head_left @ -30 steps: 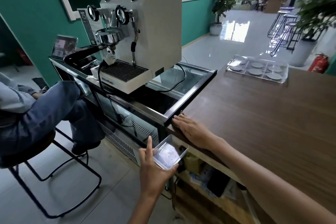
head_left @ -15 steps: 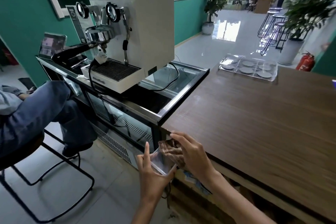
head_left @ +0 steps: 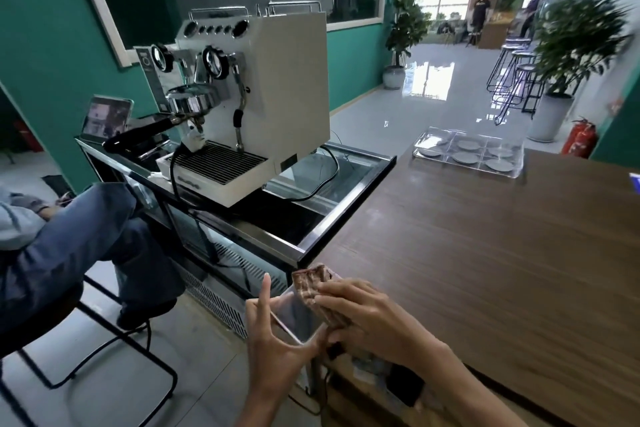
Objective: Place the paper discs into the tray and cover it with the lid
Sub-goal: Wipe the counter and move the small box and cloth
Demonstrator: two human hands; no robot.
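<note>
A clear compartment tray (head_left: 463, 168) stands at the far end of the wooden table (head_left: 485, 253), with several round paper discs (head_left: 465, 157) lying in its sections. Just off the table's near corner, my left hand (head_left: 277, 354) holds a small clear plastic lid-like piece (head_left: 294, 317) by its edges, index finger pointing up. My right hand (head_left: 370, 319) grips a brown cloth (head_left: 311, 282) and presses it against that clear piece. Both hands are far from the tray.
A white espresso machine (head_left: 273, 97) sits on a steel counter (head_left: 332, 218) left of the table. A seated person's legs (head_left: 69, 239) and a black stool (head_left: 104, 340) are on the left. A fire extinguisher (head_left: 582, 141) and potted plant (head_left: 571, 45) stand beyond the table.
My right hand left the table edge, took a brown cloth and brought it onto the clear piece in my left hand. My left hand kept its hold.
</note>
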